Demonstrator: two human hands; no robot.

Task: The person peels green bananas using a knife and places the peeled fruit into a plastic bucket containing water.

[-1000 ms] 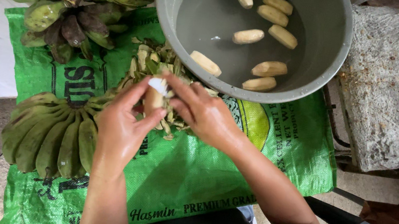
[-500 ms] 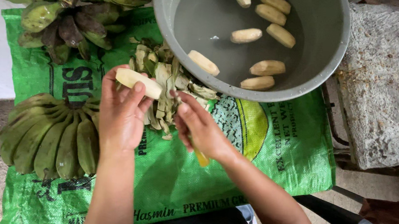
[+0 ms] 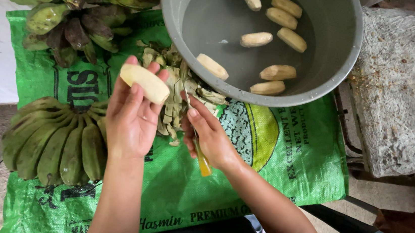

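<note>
L hand (image 3: 130,119) clamps peeled banana (image 3: 145,83) above green sack (image 3: 284,159) centre, R hand (image 3: 210,137) closed on knife (image 3: 202,159); fruit prob. slick, soft — grip mid-length, lightly.

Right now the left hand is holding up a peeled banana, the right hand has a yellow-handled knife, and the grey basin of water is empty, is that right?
Not quite: the grey basin is not empty. The head view shows seven peeled bananas floating in its water. The rest stands: the left hand holds up a peeled banana, and the right hand has a yellow-handled knife.
</note>
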